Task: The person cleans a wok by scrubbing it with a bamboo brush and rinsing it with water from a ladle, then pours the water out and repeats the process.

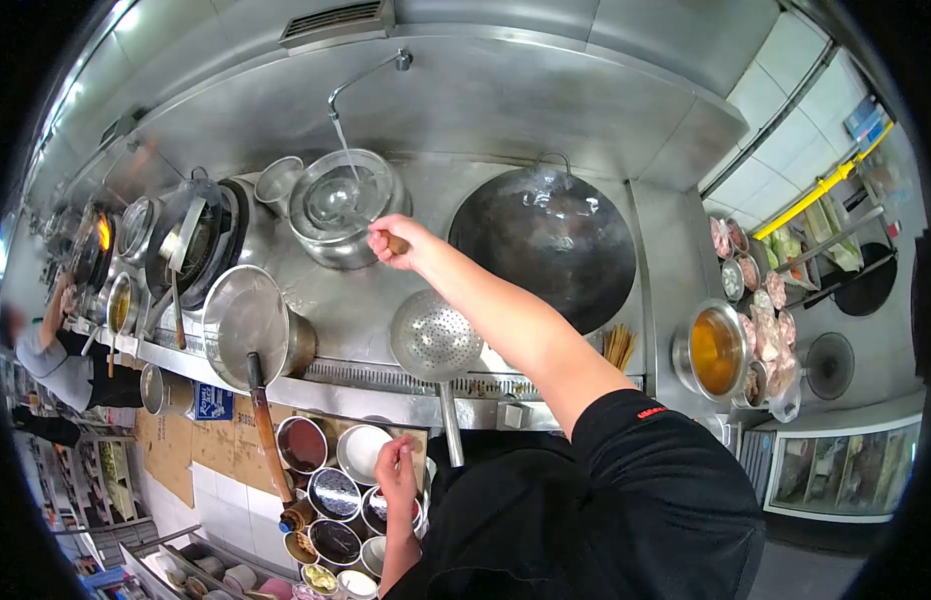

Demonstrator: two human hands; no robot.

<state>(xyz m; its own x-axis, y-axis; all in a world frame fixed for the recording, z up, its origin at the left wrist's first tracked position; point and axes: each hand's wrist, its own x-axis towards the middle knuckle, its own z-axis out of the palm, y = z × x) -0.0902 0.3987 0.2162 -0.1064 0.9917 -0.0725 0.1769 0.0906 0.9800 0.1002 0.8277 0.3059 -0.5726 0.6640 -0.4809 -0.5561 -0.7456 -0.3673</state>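
Observation:
My right hand (394, 240) is wrapped round the wooden handle of a ladle (360, 218). The ladle reaches into a large metal pot (304, 222), where water runs down from a curved tap (336, 102). Lower down, my left hand (394, 466) hovers by a white-filled container (364, 452); its fingers look curled, and whether anything is in them is too small to tell. Between my hands a perforated strainer (436, 335) rests on the stove, its handle toward me. A large dark wok (546, 240) sits right of my right hand.
A mesh strainer (248, 325) with a long wooden handle lies over a pot at left. Seasoning containers (336, 494) stand below. A bowl of yellow liquid (716, 350) and bagged meat (774, 340) are at right. Another person (56, 360) works at far left near a flame.

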